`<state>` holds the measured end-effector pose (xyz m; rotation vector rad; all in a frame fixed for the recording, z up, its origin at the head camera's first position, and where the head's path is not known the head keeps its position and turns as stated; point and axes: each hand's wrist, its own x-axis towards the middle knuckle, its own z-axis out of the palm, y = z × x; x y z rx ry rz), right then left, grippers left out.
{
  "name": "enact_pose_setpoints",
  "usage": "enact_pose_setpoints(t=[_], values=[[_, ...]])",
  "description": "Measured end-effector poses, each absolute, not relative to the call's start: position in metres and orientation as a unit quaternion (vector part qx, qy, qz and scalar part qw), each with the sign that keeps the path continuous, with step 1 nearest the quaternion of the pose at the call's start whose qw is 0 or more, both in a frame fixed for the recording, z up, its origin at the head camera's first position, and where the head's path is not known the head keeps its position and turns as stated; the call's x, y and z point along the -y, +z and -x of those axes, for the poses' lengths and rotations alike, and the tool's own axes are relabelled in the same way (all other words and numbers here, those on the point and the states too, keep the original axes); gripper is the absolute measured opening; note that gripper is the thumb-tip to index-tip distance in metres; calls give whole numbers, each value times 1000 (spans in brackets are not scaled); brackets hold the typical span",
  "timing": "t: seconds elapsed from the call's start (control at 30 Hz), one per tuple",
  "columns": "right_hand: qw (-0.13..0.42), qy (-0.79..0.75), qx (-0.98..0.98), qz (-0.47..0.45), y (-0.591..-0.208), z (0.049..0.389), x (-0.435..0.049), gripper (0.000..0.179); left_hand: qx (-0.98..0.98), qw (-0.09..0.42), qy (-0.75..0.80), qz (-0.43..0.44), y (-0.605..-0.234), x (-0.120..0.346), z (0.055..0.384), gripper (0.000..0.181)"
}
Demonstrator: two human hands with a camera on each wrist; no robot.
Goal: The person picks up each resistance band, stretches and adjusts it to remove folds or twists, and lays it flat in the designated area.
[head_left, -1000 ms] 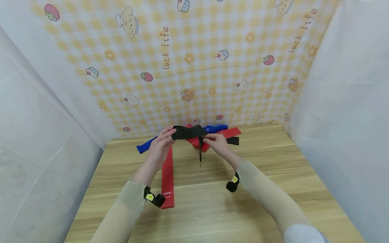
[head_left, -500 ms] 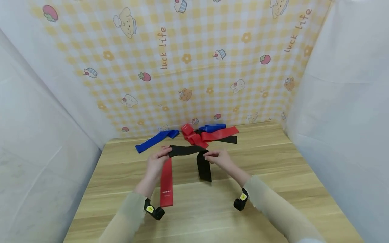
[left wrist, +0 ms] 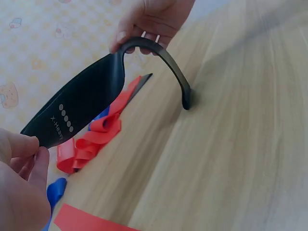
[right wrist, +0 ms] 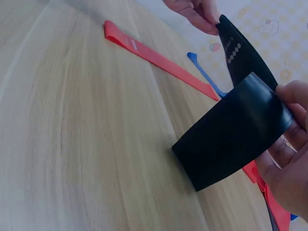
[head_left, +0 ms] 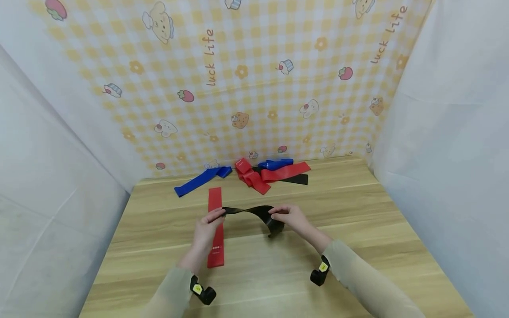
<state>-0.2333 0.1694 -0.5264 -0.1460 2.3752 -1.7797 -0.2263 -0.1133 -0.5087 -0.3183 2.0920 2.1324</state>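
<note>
A black resistance band (head_left: 260, 211) is stretched loosely between both hands above the table, with a twist in it. My left hand (head_left: 206, 232) pinches one end between thumb and fingers. My right hand (head_left: 293, 218) pinches it farther along, and beyond that grip the rest of the loop (right wrist: 231, 134) bends downward. Printed on the band (left wrist: 77, 106) in the left wrist view are white dots and "X-Heavy". Under the left hand, a red resistance band (head_left: 216, 259) lies flat and lengthwise on the table, partly covered by the hand and the black band.
At the back, a blue band (head_left: 199, 182) lies slanted on the left. Right of it are a crumpled red band (head_left: 254, 179), a blue band (head_left: 276, 164) and a black band (head_left: 299, 179), overlapping. A patterned cloth (head_left: 238, 88) hangs behind the wooden table (head_left: 358, 247).
Both hands have drawn the black band from the back pile toward the table's front. Its hanging part has swung and turned, and the pile behind is now uncovered.
</note>
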Motion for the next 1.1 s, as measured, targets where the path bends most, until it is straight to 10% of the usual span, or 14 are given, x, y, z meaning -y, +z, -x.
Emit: enact_pose_setpoints(t=[1.1], values=[[207, -551, -796, 146, -522, 232, -187, 34, -771, 100, 618, 120, -521, 150, 210, 35]])
